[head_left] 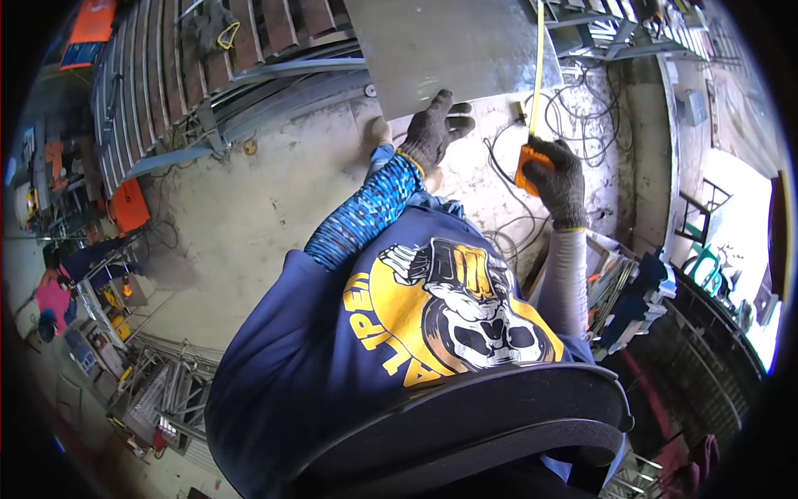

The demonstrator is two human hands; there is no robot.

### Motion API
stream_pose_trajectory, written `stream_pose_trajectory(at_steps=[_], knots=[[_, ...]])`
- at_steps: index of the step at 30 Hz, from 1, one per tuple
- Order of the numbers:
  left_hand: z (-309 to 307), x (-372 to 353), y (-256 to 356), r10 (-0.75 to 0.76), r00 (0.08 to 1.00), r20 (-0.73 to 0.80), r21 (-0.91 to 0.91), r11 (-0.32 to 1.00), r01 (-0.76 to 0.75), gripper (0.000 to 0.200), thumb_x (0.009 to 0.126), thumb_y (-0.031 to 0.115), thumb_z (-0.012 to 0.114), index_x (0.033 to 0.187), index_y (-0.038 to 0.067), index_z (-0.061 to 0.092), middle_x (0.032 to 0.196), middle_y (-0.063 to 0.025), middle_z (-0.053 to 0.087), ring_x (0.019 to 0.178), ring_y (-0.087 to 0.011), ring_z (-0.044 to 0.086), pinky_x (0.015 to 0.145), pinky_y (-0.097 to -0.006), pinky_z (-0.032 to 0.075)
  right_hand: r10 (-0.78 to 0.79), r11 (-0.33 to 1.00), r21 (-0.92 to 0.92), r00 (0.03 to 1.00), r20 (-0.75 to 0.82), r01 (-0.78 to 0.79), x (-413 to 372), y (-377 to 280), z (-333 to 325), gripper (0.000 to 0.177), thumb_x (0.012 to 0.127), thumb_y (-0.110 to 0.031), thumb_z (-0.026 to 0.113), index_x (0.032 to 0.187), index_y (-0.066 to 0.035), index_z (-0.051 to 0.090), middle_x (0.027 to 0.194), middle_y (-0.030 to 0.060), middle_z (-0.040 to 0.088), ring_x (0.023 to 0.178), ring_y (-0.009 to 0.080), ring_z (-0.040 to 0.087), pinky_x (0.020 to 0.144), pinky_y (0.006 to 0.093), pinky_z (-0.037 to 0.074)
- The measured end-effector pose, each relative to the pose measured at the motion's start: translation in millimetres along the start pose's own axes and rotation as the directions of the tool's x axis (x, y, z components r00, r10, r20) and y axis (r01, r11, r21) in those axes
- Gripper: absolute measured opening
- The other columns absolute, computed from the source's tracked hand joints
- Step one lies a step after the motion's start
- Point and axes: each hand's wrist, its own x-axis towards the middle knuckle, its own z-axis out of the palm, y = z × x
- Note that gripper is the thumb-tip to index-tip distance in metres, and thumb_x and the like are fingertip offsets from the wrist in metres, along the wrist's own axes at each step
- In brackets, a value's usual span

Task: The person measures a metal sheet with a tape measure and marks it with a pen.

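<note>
My right hand, in a dark knitted glove, is wrapped round an orange tape measure. Its yellow blade runs out across the right side of a grey metal sheet to the top of the view. My left hand, gloved alike, is at the sheet's near edge with fingers apart and nothing held; its upper fingertips overlap that edge. A bare foot shows beside the left wrist, partly hidden by the patterned blue sleeve.
Slatted metal rack stands at the upper left, with a dark glove on it. Black cables lie coiled on the floor at right. A person in pink is at far left, near tools and scrap metal.
</note>
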Motion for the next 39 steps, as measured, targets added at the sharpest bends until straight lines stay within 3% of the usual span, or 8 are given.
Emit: stream_pose_trajectory(at_steps=[10, 18, 22, 26, 28, 30, 36, 39], knots=[[-30, -1, 26, 0.110, 0.988, -0.109, 0.050, 0.993, -0.105, 0.017, 0.105, 0.025, 0.060, 0.108, 0.009, 0.063, 0.086, -0.0125, 0.070, 0.076, -0.0259, 0.071, 0.078, -0.0499, 0.064, 0.120, 0.968, 0.220, 0.993, 0.010, -0.120, -45, 39, 23, 0.047, 0.069, -0.003, 0.078, 0.116, 0.002, 0.074, 0.095, 0.0123, 0.067, 0.089, 0.0237, 0.069, 0.081, 0.0336, 0.056], [-20, -6, 23, 0.020, 0.994, -0.104, -0.067, 0.997, -0.027, 0.019, 0.104, 0.025, 0.061, 0.113, 0.008, 0.060, 0.082, -0.0131, 0.069, 0.073, -0.0284, 0.070, 0.079, -0.0536, 0.064, 0.028, 0.994, 0.100, 0.999, 0.047, -0.033, -27, 22, 20, 0.045, 0.070, -0.004, 0.078, 0.115, 0.000, 0.075, 0.095, 0.0123, 0.066, 0.087, 0.0256, 0.068, 0.080, 0.0346, 0.056], [-20, -11, 24, -0.020, 0.998, -0.057, -0.002, 1.000, 0.020, 0.026, 0.105, 0.028, 0.060, 0.115, 0.005, 0.061, 0.089, -0.0142, 0.070, 0.076, -0.0291, 0.070, 0.076, -0.0490, 0.064, -0.122, 0.992, -0.026, 0.988, 0.095, 0.125, -5, 3, 5, 0.046, 0.070, -0.006, 0.077, 0.115, -0.002, 0.075, 0.093, 0.0149, 0.065, 0.082, 0.0273, 0.066, 0.074, 0.0361, 0.054], [-40, -30, 31, 0.014, 0.999, 0.049, 0.299, 0.954, -0.028, 0.029, 0.104, 0.026, 0.061, 0.109, -0.002, 0.067, 0.094, -0.0117, 0.069, 0.082, -0.0221, 0.068, 0.075, -0.0381, 0.061, -0.218, 0.918, -0.285, 0.952, 0.216, 0.275, 20, -20, -6, 0.033, 0.076, -0.010, 0.071, 0.108, -0.012, 0.077, 0.084, 0.0154, 0.058, 0.077, 0.0341, 0.062, 0.066, 0.0422, 0.052], [-61, -50, 43, -0.021, 0.947, 0.320, 0.751, 0.616, -0.240, 0.027, 0.102, 0.024, 0.063, 0.106, -0.002, 0.069, 0.092, -0.0088, 0.068, 0.079, -0.0158, 0.065, 0.073, -0.0312, 0.056, -0.365, 0.744, -0.449, 0.864, 0.347, 0.495, 43, -20, -18, 0.036, 0.077, -0.009, 0.067, 0.111, -0.015, 0.075, 0.089, 0.0143, 0.056, 0.078, 0.0329, 0.062, 0.067, 0.0441, 0.053], [-90, -76, 65, -0.111, 0.964, 0.243, 0.904, 0.386, -0.184, 0.019, 0.099, 0.020, 0.065, 0.102, 0.002, 0.071, 0.089, -0.0034, 0.068, 0.076, -0.0125, 0.062, 0.071, -0.0283, 0.052, -0.320, 0.618, -0.608, 0.866, 0.384, 0.498, 60, -35, -28, 0.041, 0.077, -0.008, 0.064, 0.116, -0.017, 0.073, 0.095, 0.0130, 0.053, 0.084, 0.0316, 0.062, 0.069, 0.0438, 0.055], [-117, -95, 131, 0.494, 0.869, 0.037, 0.748, 0.563, -0.351, 0.023, 0.101, 0.022, 0.062, 0.110, 0.002, 0.070, 0.093, -0.0031, 0.069, 0.081, -0.0127, 0.064, 0.077, -0.0285, 0.056, -0.498, 0.350, -0.645, 0.718, 0.486, 0.679, 123, -54, -33, 0.041, 0.084, -0.007, 0.063, 0.123, -0.019, 0.071, 0.100, 0.0106, 0.052, 0.089, 0.0295, 0.060, 0.072, 0.0413, 0.054], [-88, -67, 147, 0.537, 0.843, 0.027, 0.696, 0.595, -0.402, 0.028, 0.102, 0.025, 0.062, 0.115, 0.002, 0.069, 0.094, -0.0051, 0.069, 0.087, -0.0145, 0.066, 0.081, -0.0303, 0.057, -0.493, 0.316, -0.627, 0.688, 0.533, 0.712, 146, -61, -16, 0.043, 0.083, -0.003, 0.066, 0.124, -0.017, 0.070, 0.102, 0.0111, 0.053, 0.091, 0.0294, 0.060, 0.075, 0.0407, 0.054]])
